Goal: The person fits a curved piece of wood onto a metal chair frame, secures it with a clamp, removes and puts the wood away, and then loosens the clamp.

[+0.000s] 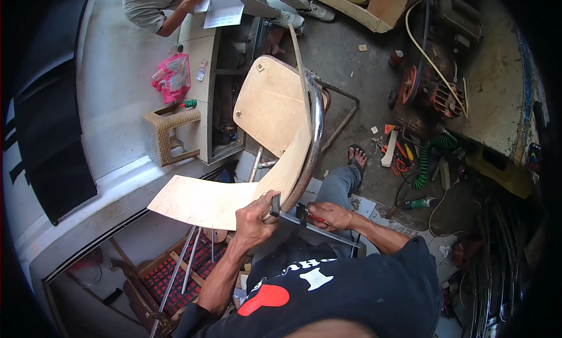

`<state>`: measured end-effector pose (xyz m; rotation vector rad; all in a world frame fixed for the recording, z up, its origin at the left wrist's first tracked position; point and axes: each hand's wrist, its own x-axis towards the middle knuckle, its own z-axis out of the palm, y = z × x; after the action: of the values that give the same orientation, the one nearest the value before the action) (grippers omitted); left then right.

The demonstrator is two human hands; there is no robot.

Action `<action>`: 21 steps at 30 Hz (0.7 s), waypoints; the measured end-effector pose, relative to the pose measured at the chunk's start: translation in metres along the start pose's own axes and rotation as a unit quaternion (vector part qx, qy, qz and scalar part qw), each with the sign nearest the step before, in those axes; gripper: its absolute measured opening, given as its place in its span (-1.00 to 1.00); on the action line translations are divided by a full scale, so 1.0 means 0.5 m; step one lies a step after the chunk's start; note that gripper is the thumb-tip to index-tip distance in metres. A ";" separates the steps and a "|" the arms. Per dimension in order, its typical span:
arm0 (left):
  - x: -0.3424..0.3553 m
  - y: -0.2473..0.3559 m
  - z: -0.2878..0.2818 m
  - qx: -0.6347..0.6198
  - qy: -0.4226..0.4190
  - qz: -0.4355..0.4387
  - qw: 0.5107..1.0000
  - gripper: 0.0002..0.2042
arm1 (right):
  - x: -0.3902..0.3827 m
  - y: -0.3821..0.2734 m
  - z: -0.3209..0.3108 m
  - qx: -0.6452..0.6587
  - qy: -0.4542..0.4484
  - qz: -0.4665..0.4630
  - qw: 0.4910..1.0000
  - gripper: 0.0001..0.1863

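My left hand (256, 222) is closed at the lower edge of a curved plywood panel (205, 200). A dark rectangular-ended piece (274, 206) sticks up out of that fist; its kind does not show. To its right, my right hand (331, 215) is wrapped round a red-handled tool (317, 218) with a dark head, close to a grey metal bar (336, 235). The panel meets the curved chrome tube (317, 145) of a chair frame tipped over in front of me. A plywood seat board (272, 101) stands within that frame.
A woven-patterned stool (157, 139) and a pink bag (172, 77) are at left. Pliers and other tools (398, 156) lie on the floor at right, near a compressor (430, 86) and green coiled hose (422, 173). A red-and-black webbed chair (193, 262) lies lower left. Another person (153, 7) holds papers.
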<state>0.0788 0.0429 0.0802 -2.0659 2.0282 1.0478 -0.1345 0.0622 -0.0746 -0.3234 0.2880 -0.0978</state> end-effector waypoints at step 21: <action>-0.049 -0.066 -0.056 -0.020 -0.057 0.090 0.994 -0.23 | -0.073 -0.074 0.055 -0.532 0.239 -0.169 0.794 -0.49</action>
<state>0.1226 0.0544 0.1005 -1.8213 2.1842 1.2128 -0.1631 0.0408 -0.0278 -1.4989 0.7859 -0.3777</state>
